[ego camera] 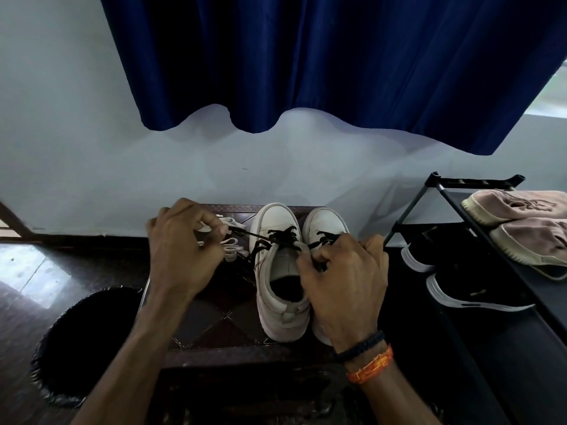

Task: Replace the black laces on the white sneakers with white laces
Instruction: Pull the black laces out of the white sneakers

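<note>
Right hand (343,271) curled on the tongue of the left white sneaker (280,271), fingers tight. Left hand (181,243) pinching a black lace (254,234) pulled sideways. Both sneakers side by side on the dark counter (214,317). White laces (230,240) piled behind the left hand. Blue curtain (337,56) beyond.

Home entryway: shoe rack (478,210), curtain (337,62).

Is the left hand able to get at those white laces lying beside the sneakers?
Probably yes. The left hand hangs right over the white laces with nothing between them, but its fingers pinch the black lace of the left sneaker, so it would need to let go first.
</note>
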